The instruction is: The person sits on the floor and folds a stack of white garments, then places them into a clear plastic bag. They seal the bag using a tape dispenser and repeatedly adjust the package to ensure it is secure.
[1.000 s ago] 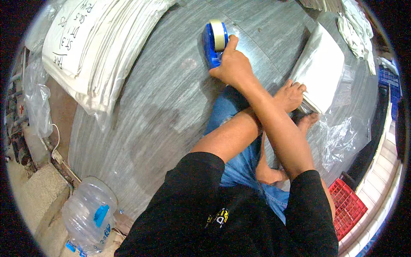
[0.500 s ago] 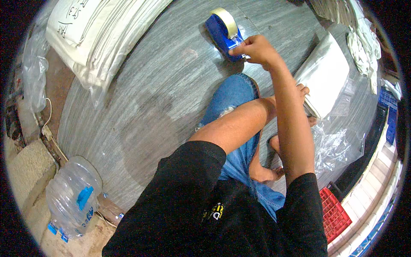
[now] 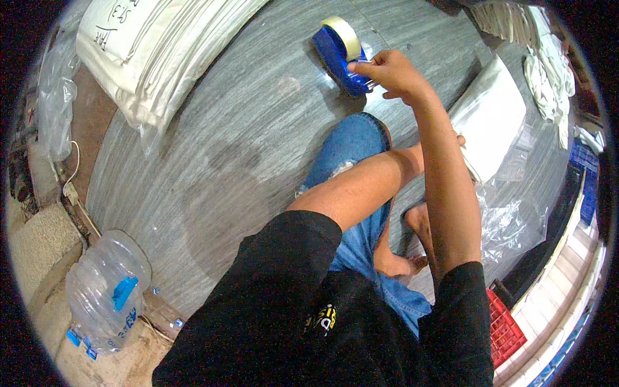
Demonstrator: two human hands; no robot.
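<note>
A blue tape dispenser (image 3: 330,57) with a large roll of clear, yellowish tape (image 3: 349,40) stands on the grey floor ahead of me. My right hand (image 3: 394,76) is at its near end, fingers pinched together. A clear glint by the fingertips looks like the tape's loose end, though it is small and blurred. To the right, a flat white package (image 3: 493,116) in clear plastic lies tilted. My left hand (image 3: 460,139) touches the package's left edge. My right forearm crosses in front of it, leaving only a bit of finger visible.
A tall stack of folded white cloth (image 3: 155,58) stands at the far left. Clear plastic sheets (image 3: 516,222), white garments (image 3: 545,84) and a red crate (image 3: 506,326) lie to the right. A clear water jug (image 3: 106,293) sits lower left. My bent denim knee (image 3: 351,138) is below the dispenser.
My right hand has shifted slightly right at the dispenser's near end. The right forearm has swung right too, hiding more of my left hand. The dispenser stays in place on the floor.
</note>
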